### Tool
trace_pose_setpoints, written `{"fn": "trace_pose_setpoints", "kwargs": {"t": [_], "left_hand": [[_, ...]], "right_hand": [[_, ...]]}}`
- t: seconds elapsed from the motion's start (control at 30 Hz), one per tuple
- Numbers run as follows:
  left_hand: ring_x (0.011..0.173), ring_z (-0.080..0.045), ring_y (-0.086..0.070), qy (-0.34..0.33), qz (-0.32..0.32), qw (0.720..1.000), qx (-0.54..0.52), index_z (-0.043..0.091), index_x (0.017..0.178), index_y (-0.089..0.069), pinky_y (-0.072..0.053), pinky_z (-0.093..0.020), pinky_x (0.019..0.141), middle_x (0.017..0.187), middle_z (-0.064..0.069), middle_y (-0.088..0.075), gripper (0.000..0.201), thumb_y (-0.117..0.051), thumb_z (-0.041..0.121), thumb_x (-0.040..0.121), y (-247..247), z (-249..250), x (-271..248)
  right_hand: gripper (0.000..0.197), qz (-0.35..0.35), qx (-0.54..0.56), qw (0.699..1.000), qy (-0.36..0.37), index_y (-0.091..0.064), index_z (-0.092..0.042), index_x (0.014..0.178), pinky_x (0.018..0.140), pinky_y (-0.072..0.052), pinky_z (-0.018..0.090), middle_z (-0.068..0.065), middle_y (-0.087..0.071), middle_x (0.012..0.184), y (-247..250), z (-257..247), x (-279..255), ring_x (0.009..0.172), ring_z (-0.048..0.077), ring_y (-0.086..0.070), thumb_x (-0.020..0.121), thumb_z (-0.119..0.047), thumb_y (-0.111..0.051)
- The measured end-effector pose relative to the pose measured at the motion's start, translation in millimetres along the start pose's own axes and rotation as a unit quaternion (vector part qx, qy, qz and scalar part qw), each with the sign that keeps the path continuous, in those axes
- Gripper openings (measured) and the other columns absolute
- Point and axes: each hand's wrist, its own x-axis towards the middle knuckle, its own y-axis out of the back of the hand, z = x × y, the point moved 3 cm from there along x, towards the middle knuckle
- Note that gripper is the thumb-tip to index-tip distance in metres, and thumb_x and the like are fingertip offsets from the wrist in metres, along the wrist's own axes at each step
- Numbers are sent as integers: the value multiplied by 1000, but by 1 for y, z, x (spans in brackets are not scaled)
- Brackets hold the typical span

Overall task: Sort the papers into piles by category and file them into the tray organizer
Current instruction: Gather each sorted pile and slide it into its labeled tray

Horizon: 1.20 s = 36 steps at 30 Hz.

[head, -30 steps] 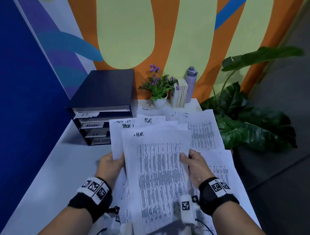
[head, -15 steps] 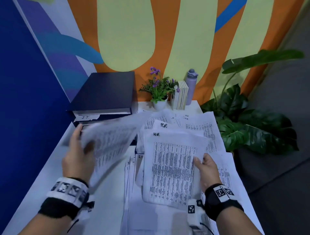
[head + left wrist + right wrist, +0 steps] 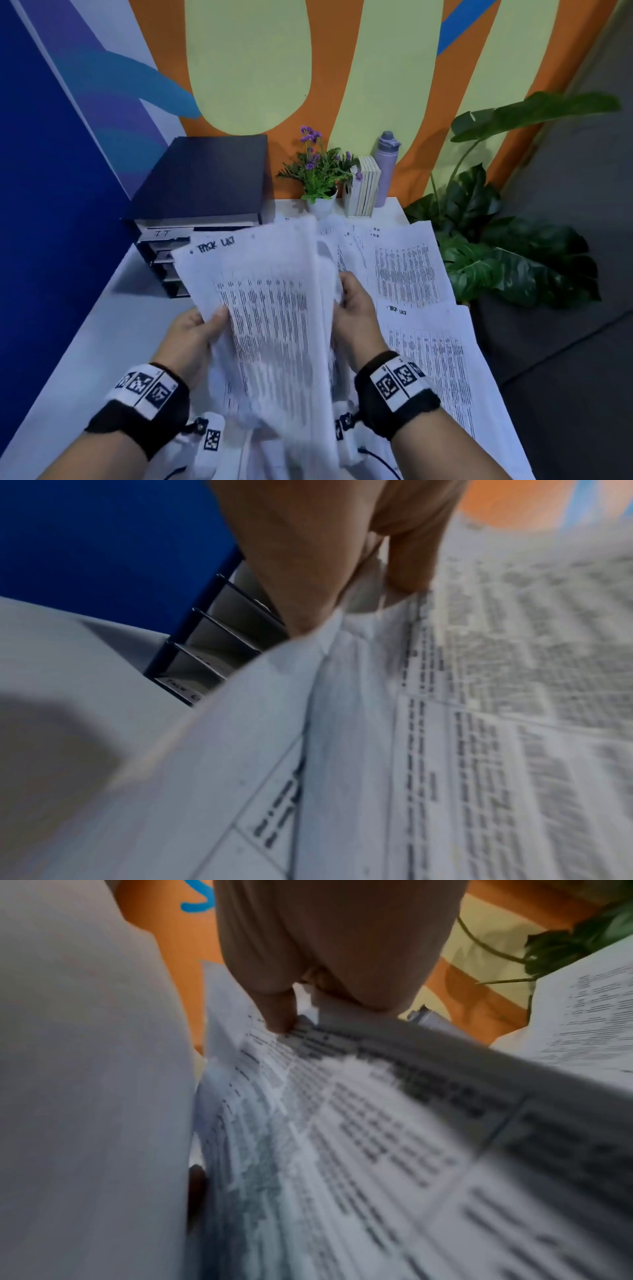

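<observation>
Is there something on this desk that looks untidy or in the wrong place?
Yes. Loose printed sheets lie overlapping at different angles across the table, not in the tray organizer. Both the left hand and the right hand grip a bent stack.

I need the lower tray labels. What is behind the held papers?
The held papers cover most of the tray organizer; only its "IT" label reads, the lower labels are hidden.
</observation>
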Motion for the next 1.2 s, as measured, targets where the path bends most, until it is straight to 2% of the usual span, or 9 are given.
{"fn": "trace_pose_setpoints", "kwargs": {"t": [0.13,0.2,0.4,0.5,0.7,0.8,0.93,1.03,1.2], "left_hand": [[108,-28,-64,18,77,996,-43,6,108,-67,-42,-46,103,110,-11,-71,19,-56,14,94,13,-2,19],[112,-28,-62,33,67,997,-21,5,113,-64,-40,-47,106,114,-12,-70,22,-55,15,95,13,-8,24],[112,-26,-60,29,74,987,140,10,123,-60,-41,-47,105,115,-5,-67,29,-54,22,98,-9,-34,18],[108,-22,-61,-8,83,976,202,17,118,-64,-42,-38,100,107,2,-67,24,-56,23,97,-16,-33,10],[97,-15,-60,-4,60,976,211,17,120,-61,-42,-31,87,100,7,-66,24,-54,22,97,-30,-26,2],[102,-12,-59,0,43,979,198,15,126,-59,-41,-30,91,103,10,-65,29,-54,21,98,-41,-23,-3],[103,-9,-62,24,23,986,166,16,123,-62,-43,-36,102,111,8,-68,29,-56,25,96,-55,-27,-3],[115,-13,-60,46,-6,989,137,16,123,-61,-39,-42,109,117,8,-67,34,-54,35,95,-67,-35,-3],[116,-18,-49,91,-10,983,162,17,127,-53,-37,-35,101,124,2,-54,39,-45,43,98,-76,-60,-6]], "right_hand": [[19,-79,-44,994,-67,-60,-26,103,67,-53,31,-3,-64,86,16,27,3,72,14,-61,87,-19,-69],[13,-75,-88,989,-90,-61,-24,96,59,-49,27,-3,-60,77,26,43,-2,66,14,-56,91,-12,-62],[19,161,-181,963,-122,-60,-13,111,52,-49,22,12,-66,102,93,69,24,71,19,-61,97,-7,-49],[21,243,-273,924,-108,-59,-4,110,57,-46,26,14,-62,90,144,62,47,70,27,-60,95,-5,-46],[30,296,-364,877,-102,-57,0,114,71,-50,40,20,-62,101,206,33,92,85,34,-58,87,3,-44],[47,319,-399,856,-80,-52,-8,132,92,-48,52,20,-50,126,207,19,102,115,40,-50,86,-2,-48],[44,164,-295,941,-3,-47,-14,139,105,-38,37,8,-48,136,148,13,79,126,25,-46,96,-16,-56],[47,-39,-132,985,-107,-40,-33,137,101,-43,34,-9,-54,126,97,38,37,116,14,-54,95,-27,-59],[40,41,-191,973,-125,-45,-25,131,76,-58,33,6,-62,118,109,84,15,101,26,-64,94,-10,-50]]}}
